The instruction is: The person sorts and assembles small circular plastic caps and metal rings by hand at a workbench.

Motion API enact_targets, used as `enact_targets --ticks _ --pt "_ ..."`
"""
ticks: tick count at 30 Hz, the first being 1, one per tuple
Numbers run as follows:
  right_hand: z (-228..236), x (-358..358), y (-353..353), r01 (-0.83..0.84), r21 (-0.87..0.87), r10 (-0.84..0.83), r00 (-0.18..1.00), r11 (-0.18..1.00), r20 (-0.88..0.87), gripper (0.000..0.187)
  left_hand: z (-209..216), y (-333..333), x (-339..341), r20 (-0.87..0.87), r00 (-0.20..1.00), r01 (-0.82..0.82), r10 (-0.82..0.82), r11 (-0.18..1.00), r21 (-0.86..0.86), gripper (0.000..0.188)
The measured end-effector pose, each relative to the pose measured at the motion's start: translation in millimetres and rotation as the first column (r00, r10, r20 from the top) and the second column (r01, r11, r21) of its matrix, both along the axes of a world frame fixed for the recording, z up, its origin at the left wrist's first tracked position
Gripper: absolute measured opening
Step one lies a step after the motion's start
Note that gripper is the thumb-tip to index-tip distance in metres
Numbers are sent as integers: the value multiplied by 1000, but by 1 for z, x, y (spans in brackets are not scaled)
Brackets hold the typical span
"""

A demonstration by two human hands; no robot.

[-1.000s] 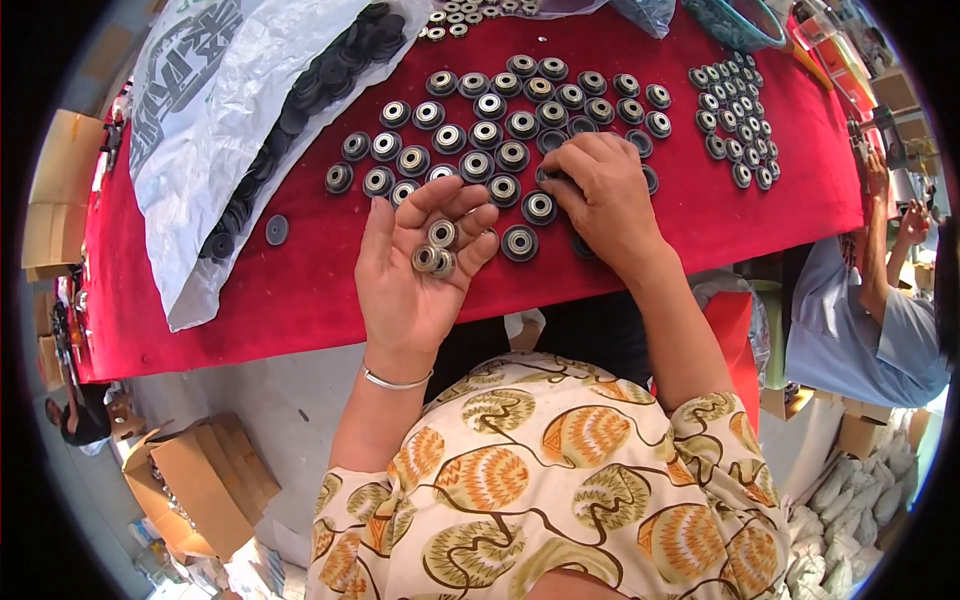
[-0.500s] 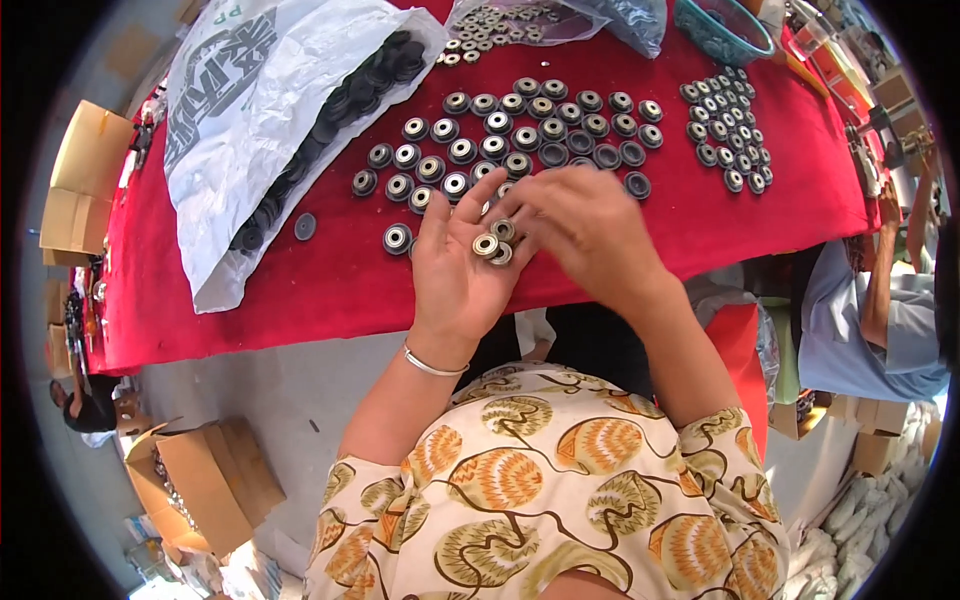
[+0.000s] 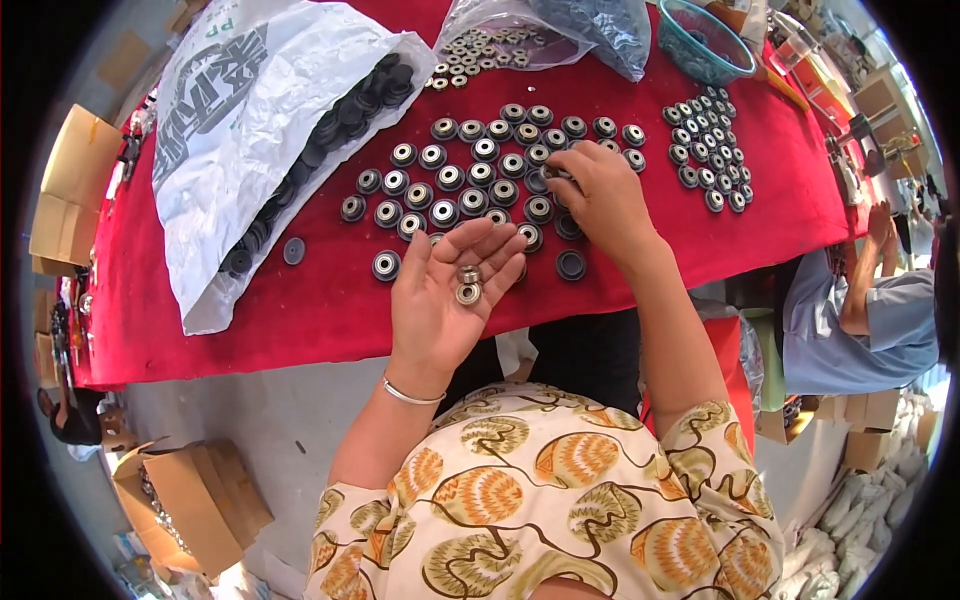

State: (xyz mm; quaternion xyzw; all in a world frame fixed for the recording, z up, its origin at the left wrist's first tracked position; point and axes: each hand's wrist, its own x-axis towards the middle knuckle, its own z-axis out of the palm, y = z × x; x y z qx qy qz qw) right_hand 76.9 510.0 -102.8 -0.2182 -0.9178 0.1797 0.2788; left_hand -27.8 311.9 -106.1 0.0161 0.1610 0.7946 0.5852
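My left hand (image 3: 440, 318) is palm up, fingers loosely curled, above the near part of the red-covered table. In its palm lie a few small metal ball bearings (image 3: 468, 293). Farther right, my right hand (image 3: 605, 200) reaches down among the black round wheels, its thumb and fingers pinched together. Its fingertips are over a wheel, and what they hold is mostly hidden. Many wheels carry a shiny bearing in the centre, such as the wheel (image 3: 386, 265) left of my left hand. An unfilled black wheel cup (image 3: 571, 264) sits below my right hand.
A white plastic sack (image 3: 225, 160) spills black discs at left; one loose disc (image 3: 293, 251) lies beside it. Behind are loose bearings (image 3: 470, 57) in a clear bag and a teal basket (image 3: 735, 62). Another bearing group (image 3: 708, 150) lies right. A co-worker's arm (image 3: 858, 290) is far right.
My right hand has moved away from my left palm, to the right over the black wheels. My left hand has shifted slightly nearer, and fewer bearings show in its palm.
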Motion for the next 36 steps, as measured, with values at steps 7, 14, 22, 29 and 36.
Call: enact_targets --ticks 7,14,22,29,36 --pt "-3 -9 1 -20 101 -7 966 995 259 13 -1 -1 -11 -11 998 -60 60 998 -16 55" --pt "-6 -13 4 -55 98 29 968 994 248 16 -3 -1 -13 -37 997 -71 71 997 -13 55" --pt "3 -23 3 -27 117 -28 896 993 443 14 0 5 -8 -33 996 -86 86 996 -6 56" --pt "22 -4 -23 -22 193 24 1000 981 -6 14 6 25 6 15 995 -93 94 995 -37 58" --pt "16 18 -70 -325 -199 335 942 924 16 19 -1 29 20 -86 996 14 -20 997 -72 62"
